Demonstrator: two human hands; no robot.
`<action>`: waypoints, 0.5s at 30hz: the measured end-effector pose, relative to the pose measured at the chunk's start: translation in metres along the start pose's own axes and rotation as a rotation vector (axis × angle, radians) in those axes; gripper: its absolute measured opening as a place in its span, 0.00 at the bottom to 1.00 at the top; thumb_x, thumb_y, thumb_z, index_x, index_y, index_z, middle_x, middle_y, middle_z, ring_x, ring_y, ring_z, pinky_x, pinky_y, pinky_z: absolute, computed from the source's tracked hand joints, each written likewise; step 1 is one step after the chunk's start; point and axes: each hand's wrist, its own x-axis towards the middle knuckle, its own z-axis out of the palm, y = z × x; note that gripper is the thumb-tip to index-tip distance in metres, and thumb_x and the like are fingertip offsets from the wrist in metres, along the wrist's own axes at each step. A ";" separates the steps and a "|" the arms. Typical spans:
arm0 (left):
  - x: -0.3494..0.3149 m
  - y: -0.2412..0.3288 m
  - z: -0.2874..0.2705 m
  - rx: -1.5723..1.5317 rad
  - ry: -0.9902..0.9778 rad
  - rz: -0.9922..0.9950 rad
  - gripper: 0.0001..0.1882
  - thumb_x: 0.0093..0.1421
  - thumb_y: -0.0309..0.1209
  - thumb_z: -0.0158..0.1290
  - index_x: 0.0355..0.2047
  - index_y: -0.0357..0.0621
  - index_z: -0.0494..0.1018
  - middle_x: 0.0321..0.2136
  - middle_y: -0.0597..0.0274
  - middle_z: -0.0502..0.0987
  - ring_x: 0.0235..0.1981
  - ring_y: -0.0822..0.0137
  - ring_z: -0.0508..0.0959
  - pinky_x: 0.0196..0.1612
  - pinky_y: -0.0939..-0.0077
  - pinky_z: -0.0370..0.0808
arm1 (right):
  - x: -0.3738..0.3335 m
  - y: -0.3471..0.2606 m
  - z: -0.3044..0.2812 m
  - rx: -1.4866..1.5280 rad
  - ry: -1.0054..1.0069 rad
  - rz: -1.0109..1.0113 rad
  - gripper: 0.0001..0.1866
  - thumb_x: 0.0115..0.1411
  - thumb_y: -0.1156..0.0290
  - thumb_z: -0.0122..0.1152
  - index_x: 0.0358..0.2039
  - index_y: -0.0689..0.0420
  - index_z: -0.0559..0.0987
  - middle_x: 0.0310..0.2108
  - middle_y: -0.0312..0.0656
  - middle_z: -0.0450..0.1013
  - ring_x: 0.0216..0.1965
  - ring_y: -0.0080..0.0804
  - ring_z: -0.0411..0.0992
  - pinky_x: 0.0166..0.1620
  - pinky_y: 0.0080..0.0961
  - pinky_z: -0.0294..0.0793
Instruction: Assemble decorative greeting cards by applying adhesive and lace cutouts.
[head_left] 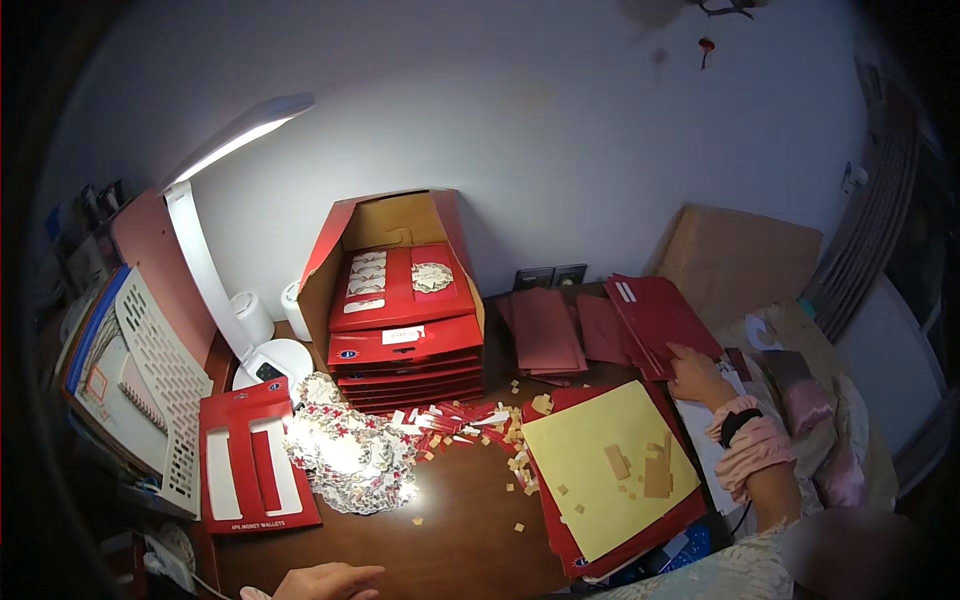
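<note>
My right hand (697, 378) reaches to the near corner of a stack of red envelopes (652, 315) at the right. Its fingers are bent at the envelopes' edge and seem to grip it; the fingertips are partly hidden. My left hand (328, 581) is low at the front edge, fingers stretched toward the right, holding nothing. Between the hands lies a yellow sheet (600, 500) with small tan pieces on it, on top of red card packaging (548, 495). Nearest my left hand are a heap of white-and-red paper cutouts (360, 455) and a flat red window card (258, 462).
A red cardboard box (318, 270) holds stacked red packs (400, 345). A white desk lamp (195, 250) and a perforated white rack (160, 370) stand left. Darker red envelopes (545, 330) lie centre-right, before a brown cardboard piece (740, 255). Tan scraps (520, 465) dot the wooden table (450, 540).
</note>
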 end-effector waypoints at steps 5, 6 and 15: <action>0.003 0.000 -0.001 0.021 -0.019 0.008 0.16 0.60 0.20 0.58 0.49 0.37 0.76 0.34 0.50 0.78 0.31 0.58 0.81 0.35 0.71 0.76 | 0.004 0.005 0.010 0.022 0.021 -0.057 0.13 0.53 0.69 0.61 0.34 0.64 0.83 0.53 0.51 0.75 0.50 0.49 0.75 0.52 0.41 0.75; 0.002 0.000 -0.001 0.019 -0.016 0.003 0.16 0.60 0.20 0.58 0.49 0.37 0.76 0.34 0.50 0.78 0.31 0.58 0.81 0.35 0.71 0.76 | 0.006 0.004 0.011 0.027 0.064 -0.087 0.11 0.53 0.70 0.61 0.33 0.64 0.83 0.51 0.50 0.76 0.48 0.47 0.76 0.51 0.42 0.76; 0.004 0.005 -0.004 0.022 -0.053 -0.037 0.16 0.60 0.19 0.58 0.49 0.37 0.76 0.36 0.49 0.79 0.31 0.58 0.80 0.35 0.72 0.76 | -0.005 0.007 -0.032 0.050 0.602 0.001 0.05 0.55 0.78 0.61 0.33 0.58 0.81 0.35 0.44 0.77 0.36 0.45 0.78 0.37 0.38 0.77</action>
